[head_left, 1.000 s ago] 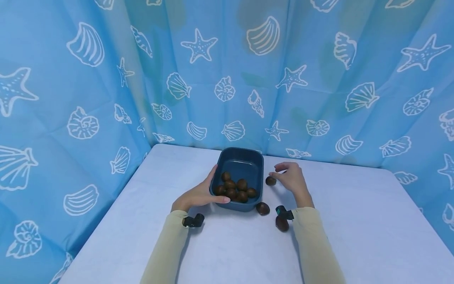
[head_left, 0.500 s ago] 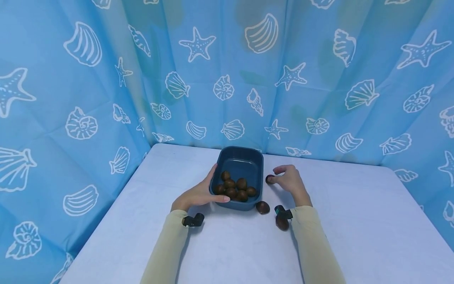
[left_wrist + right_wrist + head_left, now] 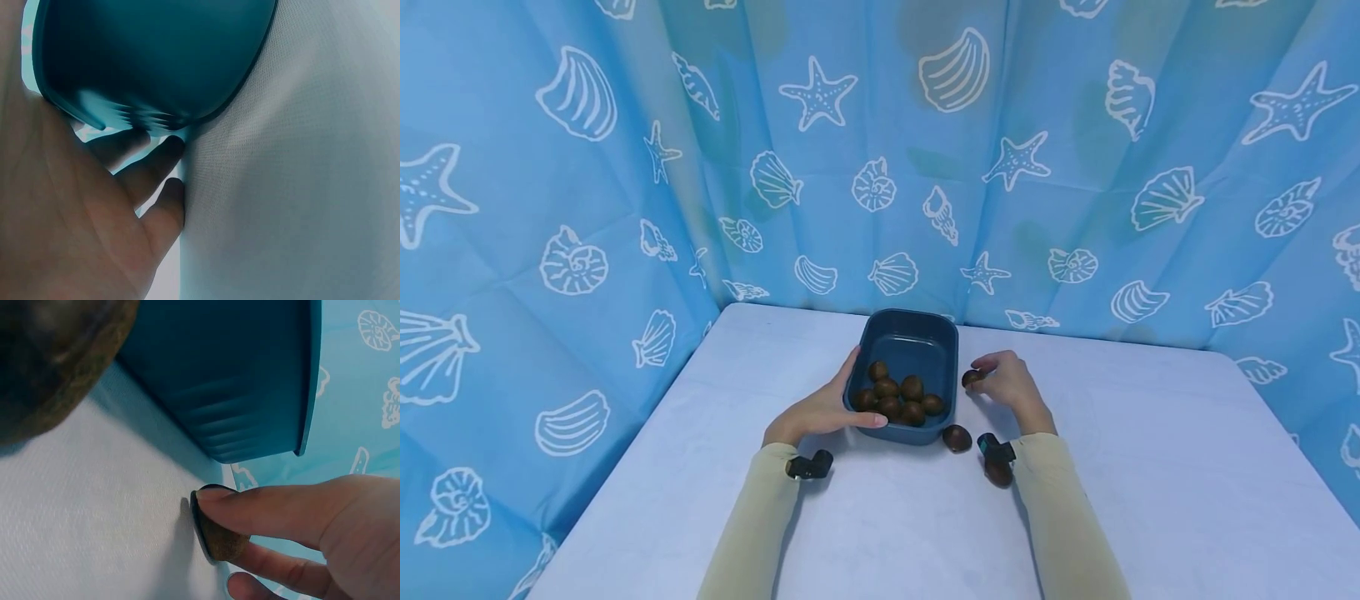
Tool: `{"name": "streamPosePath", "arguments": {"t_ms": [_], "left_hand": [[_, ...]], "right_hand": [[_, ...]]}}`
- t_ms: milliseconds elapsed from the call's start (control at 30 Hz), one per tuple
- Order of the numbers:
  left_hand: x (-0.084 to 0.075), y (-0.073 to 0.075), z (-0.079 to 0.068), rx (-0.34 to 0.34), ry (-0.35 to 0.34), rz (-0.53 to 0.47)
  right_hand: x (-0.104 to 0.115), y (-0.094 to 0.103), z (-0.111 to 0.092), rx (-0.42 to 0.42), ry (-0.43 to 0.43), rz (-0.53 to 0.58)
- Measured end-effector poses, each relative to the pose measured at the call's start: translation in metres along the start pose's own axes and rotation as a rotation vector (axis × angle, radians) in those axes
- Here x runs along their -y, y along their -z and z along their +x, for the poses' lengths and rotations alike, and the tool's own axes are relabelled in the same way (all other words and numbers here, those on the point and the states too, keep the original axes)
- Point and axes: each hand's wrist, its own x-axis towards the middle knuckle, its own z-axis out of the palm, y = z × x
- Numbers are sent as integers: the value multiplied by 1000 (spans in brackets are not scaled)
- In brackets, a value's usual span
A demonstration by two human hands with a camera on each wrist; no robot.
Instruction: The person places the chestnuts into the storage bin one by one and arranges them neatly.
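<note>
A dark blue rectangular plastic container point(image 3: 917, 346) holds several brown chestnuts point(image 3: 912, 387), heaped toward its near end. My left hand point(image 3: 818, 408) grips its near left corner, with the thumb along the near rim and the fingers against the left wall. In the left wrist view, fingertips point(image 3: 164, 153) lie low beside the container's wall. To the right of the container, my right hand point(image 3: 1013, 387) pinches one chestnut point(image 3: 222, 540) between thumb and fingers, close over the table.
One loose chestnut point(image 3: 957, 438) lies by the container's near right corner. Another chestnut point(image 3: 998, 472) is partly hidden under the right wrist camera point(image 3: 996, 450). The white table point(image 3: 880, 517) ends at a blue shell-print curtain point(image 3: 1060, 208) behind and left.
My right hand has lowered slightly onto the chestnut beside the container, and the fingers have closed round it. The left hand and container stay in place.
</note>
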Motion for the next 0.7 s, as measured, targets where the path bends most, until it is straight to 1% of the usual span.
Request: {"name": "streamPosePath", "arguments": {"t_ms": [167, 300, 367, 600, 700], "left_hand": [[0, 0, 0, 1, 11, 2], [-2, 0, -1, 2, 10, 4], [-1, 0, 0, 1, 10, 5], [0, 0, -3, -3, 46, 18], [1, 0, -2, -5, 35, 10]], "right_hand": [[1, -2, 0, 3, 22, -42], [2, -3, 0, -3, 22, -59], [2, -2, -1, -5, 22, -53], [5, 2, -2, 2, 25, -21], [7, 5, -3, -1, 25, -7]]}}
